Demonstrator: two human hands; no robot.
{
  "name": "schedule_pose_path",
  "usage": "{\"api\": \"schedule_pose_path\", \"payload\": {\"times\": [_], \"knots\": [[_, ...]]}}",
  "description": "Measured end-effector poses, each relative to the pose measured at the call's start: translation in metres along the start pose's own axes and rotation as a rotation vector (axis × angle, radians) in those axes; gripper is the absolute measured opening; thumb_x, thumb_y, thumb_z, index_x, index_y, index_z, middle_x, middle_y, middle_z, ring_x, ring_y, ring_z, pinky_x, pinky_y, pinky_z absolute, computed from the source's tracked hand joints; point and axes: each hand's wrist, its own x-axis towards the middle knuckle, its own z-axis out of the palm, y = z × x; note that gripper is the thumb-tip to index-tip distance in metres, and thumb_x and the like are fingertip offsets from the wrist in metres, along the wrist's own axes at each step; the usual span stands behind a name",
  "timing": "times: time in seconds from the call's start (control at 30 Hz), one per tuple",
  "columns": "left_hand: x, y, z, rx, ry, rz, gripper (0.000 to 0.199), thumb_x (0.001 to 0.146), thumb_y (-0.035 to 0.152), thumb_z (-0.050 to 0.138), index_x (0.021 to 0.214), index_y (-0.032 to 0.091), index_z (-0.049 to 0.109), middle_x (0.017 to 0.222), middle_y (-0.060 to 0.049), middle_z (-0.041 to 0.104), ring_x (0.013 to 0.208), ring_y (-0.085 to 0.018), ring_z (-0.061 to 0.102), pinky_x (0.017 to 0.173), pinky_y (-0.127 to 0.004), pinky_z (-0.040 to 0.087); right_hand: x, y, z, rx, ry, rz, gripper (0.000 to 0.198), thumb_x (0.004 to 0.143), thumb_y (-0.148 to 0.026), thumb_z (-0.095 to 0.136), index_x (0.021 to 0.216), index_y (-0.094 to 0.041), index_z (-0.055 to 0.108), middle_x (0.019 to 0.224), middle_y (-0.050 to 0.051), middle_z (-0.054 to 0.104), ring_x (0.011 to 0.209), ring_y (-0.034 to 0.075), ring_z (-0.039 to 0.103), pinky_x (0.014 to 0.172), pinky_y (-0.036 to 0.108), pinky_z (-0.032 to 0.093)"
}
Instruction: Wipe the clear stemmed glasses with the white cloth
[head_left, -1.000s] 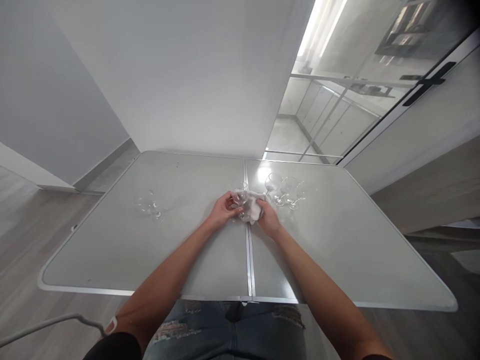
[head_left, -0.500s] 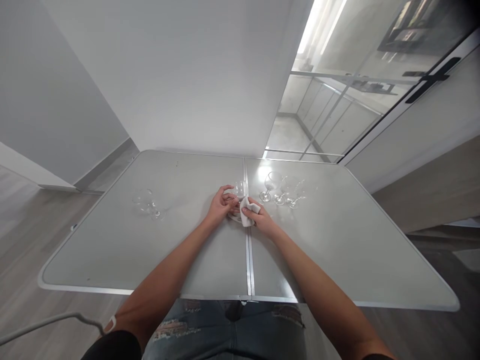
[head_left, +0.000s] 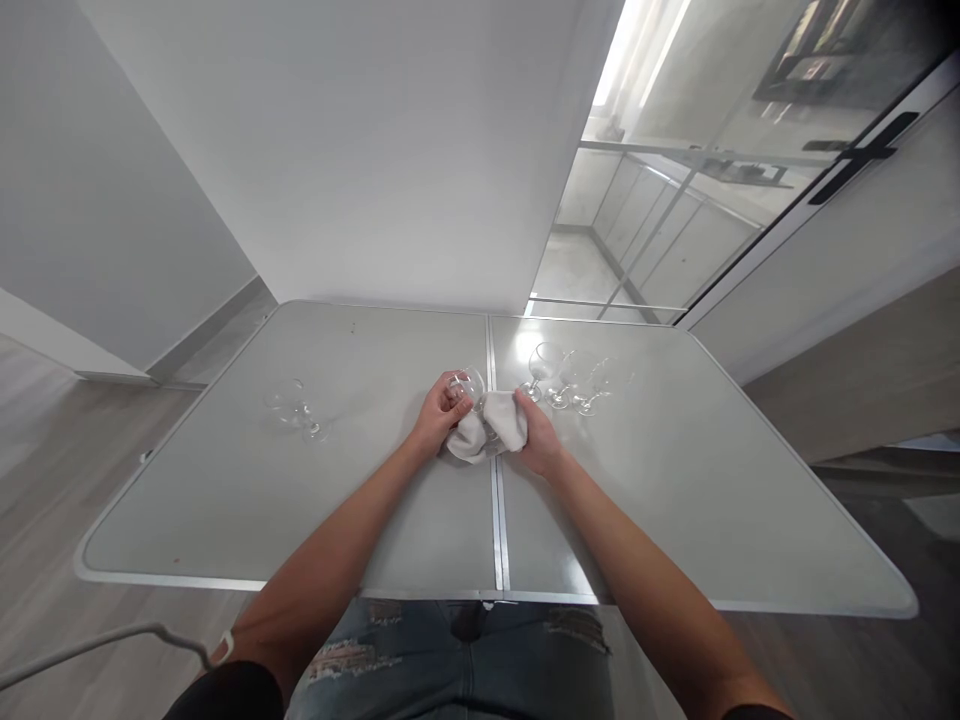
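My left hand [head_left: 437,412] grips a clear stemmed wine glass [head_left: 469,383] by its bowl, held just above the middle of the grey folding table [head_left: 225,480]. My right hand [head_left: 537,438] presses a white cloth [head_left: 491,431] against the lower part of that glass, and the cloth hides the stem and foot. Both hands meet over the table's centre seam.
Three clear stemmed glasses [head_left: 564,378] stand close together just right of my hands. Another clear glass [head_left: 298,408] sits on the left half of the table. A white wall stands behind the table, with a glass partition at the back right. A white cable [head_left: 105,645] hangs at the lower left.
The cloth has spread out under and around the glass, and my right hand has shifted right and lower. The glass has tilted slightly left in my left hand.
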Motion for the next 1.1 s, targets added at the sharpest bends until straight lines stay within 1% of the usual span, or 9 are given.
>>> {"api": "schedule_pose_path", "payload": {"times": [0.1, 0.37, 0.47, 0.63, 0.7, 0.8, 0.97, 1.03, 1.1], "knots": [[-0.001, 0.002, 0.001, 0.040, 0.011, 0.076, 0.058, 0.076, 0.047, 0.083, 0.121, 0.021, 0.057, 0.082, 0.002, 0.051, 0.067, -0.009, 0.047, 0.059, -0.020, 0.038, 0.003, 0.004, -0.003, -0.177, -0.004, -0.069, 0.049, 0.087, -0.068, 0.057, 0.094, -0.021, 0.065, 0.082, 0.004, 0.066, 0.074, 0.020, 0.058, 0.068, 0.032, 0.047], [-0.001, 0.001, -0.004, 0.160, -0.015, 0.158, 0.068, 0.068, 0.041, 0.090, 0.125, 0.026, 0.056, 0.096, -0.001, 0.060, 0.076, -0.012, 0.055, 0.066, -0.022, 0.045, 0.003, 0.004, -0.006, -0.939, -0.001, -0.549, 0.034, 0.083, -0.041, 0.072, 0.110, -0.025, 0.059, 0.082, 0.000, 0.061, 0.071, 0.017, 0.050, 0.072, 0.030, 0.040], [0.001, -0.002, -0.005, 0.125, -0.021, 0.182, 0.066, 0.065, 0.040, 0.092, 0.121, 0.023, 0.061, 0.112, -0.008, 0.066, 0.092, -0.017, 0.062, 0.081, -0.028, 0.050, 0.001, -0.001, -0.002, -0.893, -0.014, -0.481, 0.030, 0.083, -0.043, 0.072, 0.106, -0.024, 0.066, 0.081, 0.000, 0.062, 0.074, 0.018, 0.051, 0.074, 0.030, 0.040], [0.000, -0.005, -0.007, -0.033, -0.076, 0.111, 0.071, 0.066, 0.045, 0.091, 0.126, 0.017, 0.063, 0.121, -0.016, 0.070, 0.106, -0.026, 0.067, 0.093, -0.038, 0.053, -0.001, -0.002, -0.006, -0.350, -0.164, -0.024, 0.035, 0.078, -0.051, 0.075, 0.090, -0.019, 0.070, 0.079, 0.003, 0.064, 0.070, 0.017, 0.055, 0.066, 0.029, 0.042], [-0.002, -0.004, -0.006, -0.056, -0.098, 0.096, 0.073, 0.065, 0.046, 0.091, 0.126, 0.016, 0.063, 0.122, -0.017, 0.069, 0.109, -0.028, 0.068, 0.094, -0.039, 0.053, 0.000, -0.001, -0.008, -0.240, -0.156, 0.052, 0.037, 0.076, -0.052, 0.076, 0.087, -0.018, 0.070, 0.078, 0.003, 0.065, 0.067, 0.016, 0.054, 0.064, 0.028, 0.042], [-0.002, -0.002, -0.006, -0.056, -0.100, 0.106, 0.072, 0.067, 0.043, 0.091, 0.127, 0.016, 0.063, 0.124, -0.018, 0.068, 0.105, -0.026, 0.069, 0.094, -0.039, 0.053, 0.000, -0.001, -0.007, -0.406, -0.153, -0.069, 0.035, 0.082, -0.052, 0.071, 0.089, -0.019, 0.070, 0.078, 0.002, 0.063, 0.068, 0.016, 0.053, 0.065, 0.028, 0.040], [0.001, -0.003, -0.008, -0.063, -0.042, 0.150, 0.066, 0.069, 0.035, 0.091, 0.125, 0.018, 0.062, 0.123, -0.015, 0.068, 0.102, -0.023, 0.070, 0.095, -0.038, 0.054, -0.001, 0.000, 0.003, -0.911, 0.017, -0.519, 0.027, 0.082, -0.041, 0.073, 0.102, -0.023, 0.072, 0.088, 0.003, 0.067, 0.082, 0.020, 0.056, 0.078, 0.031, 0.041], [0.002, -0.005, -0.008, -0.063, -0.030, 0.147, 0.067, 0.068, 0.035, 0.092, 0.126, 0.018, 0.062, 0.124, -0.015, 0.068, 0.103, -0.024, 0.070, 0.095, -0.038, 0.054, -0.001, -0.001, 0.004, -0.926, 0.052, -0.532, 0.026, 0.082, -0.041, 0.073, 0.102, -0.024, 0.072, 0.088, 0.004, 0.068, 0.082, 0.020, 0.056, 0.078, 0.031, 0.041], [0.001, -0.005, -0.007, -0.054, -0.028, 0.130, 0.069, 0.067, 0.037, 0.092, 0.127, 0.017, 0.062, 0.124, -0.016, 0.068, 0.103, -0.025, 0.071, 0.095, -0.039, 0.055, -0.001, -0.003, 0.002, -0.813, -0.003, -0.393, 0.024, 0.082, -0.044, 0.073, 0.091, -0.022, 0.072, 0.080, 0.003, 0.065, 0.075, 0.019, 0.055, 0.071, 0.030, 0.040]]}}
